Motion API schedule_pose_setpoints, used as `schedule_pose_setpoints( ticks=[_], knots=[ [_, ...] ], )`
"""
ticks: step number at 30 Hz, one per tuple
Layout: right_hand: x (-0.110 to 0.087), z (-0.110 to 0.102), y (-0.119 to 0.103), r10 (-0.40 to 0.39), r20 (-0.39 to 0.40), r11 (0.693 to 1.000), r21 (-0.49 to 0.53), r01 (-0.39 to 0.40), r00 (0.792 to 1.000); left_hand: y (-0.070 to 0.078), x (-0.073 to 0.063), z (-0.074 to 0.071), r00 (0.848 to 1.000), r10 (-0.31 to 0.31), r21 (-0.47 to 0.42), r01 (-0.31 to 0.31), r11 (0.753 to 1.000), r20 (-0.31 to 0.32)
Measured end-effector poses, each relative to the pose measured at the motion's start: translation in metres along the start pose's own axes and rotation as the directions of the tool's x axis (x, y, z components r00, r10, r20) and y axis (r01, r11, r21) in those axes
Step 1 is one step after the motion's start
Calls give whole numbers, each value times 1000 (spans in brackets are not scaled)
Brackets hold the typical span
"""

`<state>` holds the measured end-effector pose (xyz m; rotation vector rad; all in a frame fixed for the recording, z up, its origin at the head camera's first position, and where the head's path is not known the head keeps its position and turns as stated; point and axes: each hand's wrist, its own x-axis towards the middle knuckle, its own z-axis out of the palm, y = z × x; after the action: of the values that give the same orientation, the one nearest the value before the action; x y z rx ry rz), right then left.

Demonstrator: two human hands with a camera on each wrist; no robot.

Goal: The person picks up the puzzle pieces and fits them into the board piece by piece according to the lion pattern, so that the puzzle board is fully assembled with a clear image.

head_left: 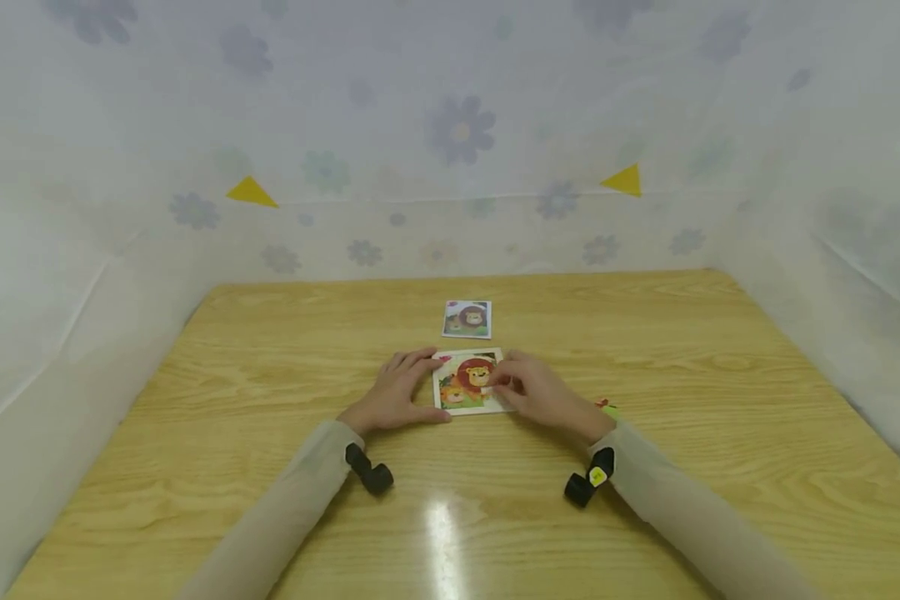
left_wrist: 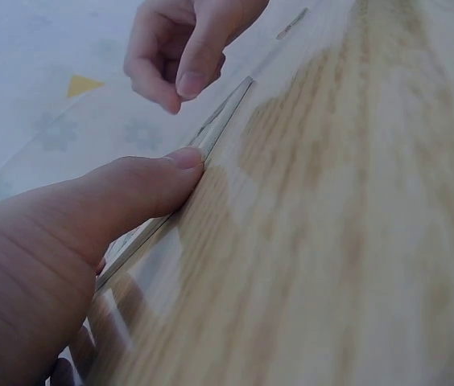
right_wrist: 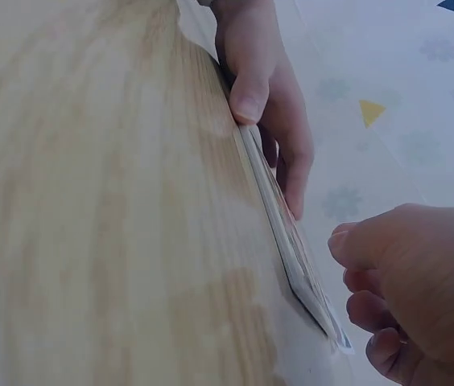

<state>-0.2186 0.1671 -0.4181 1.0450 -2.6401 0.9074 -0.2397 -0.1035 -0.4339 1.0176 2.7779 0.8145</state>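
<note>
A lion jigsaw puzzle board (head_left: 461, 392) with a pale frame lies flat on the table; bare pale patches show at its lower right. My left hand (head_left: 397, 392) holds its left side, the thumb (left_wrist: 158, 181) along the near edge and the fingers at the far left corner. Over the board's right side is my right hand (head_left: 532, 387), fingers curled and thumb close to the index fingertip. Nothing shows between those fingertips in the right wrist view. A red and green puzzle piece (head_left: 607, 408) lies beside the right wrist, partly hidden by it.
Just beyond the board lies a smaller lion picture card (head_left: 467, 320). The wooden table (head_left: 307, 333) runs back to a pale flowered curtain (head_left: 390, 167) with two yellow triangles. Pale sheets hang at both sides.
</note>
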Motion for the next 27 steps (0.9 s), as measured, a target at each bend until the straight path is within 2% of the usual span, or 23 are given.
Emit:
schedule_pose_setpoints(
  ticks=[4,10,14,21,27],
  knots=[
    [-19,-12,12,34,-30,999,-33,-35,999,-1,-2,0,1000,10,6,-10,1000,-3],
    [-48,-31,26,42,-99,996,-76,-50,994,-1,-3,2,1000,-1,15,1,1000,6],
    [-70,-46,32,54,-118,993,-98,-66,991,0,-3,2,1000,-10,10,10,1000,13],
    [-99,-65,45,42,-76,994,-100,-50,996,-1,-1,1,1000,-7,6,7,1000,9],
    [-113,-76,47,69,-1,994,-83,-68,998,-1,0,0,1000,-1,3,1,1000,5]
  ],
)
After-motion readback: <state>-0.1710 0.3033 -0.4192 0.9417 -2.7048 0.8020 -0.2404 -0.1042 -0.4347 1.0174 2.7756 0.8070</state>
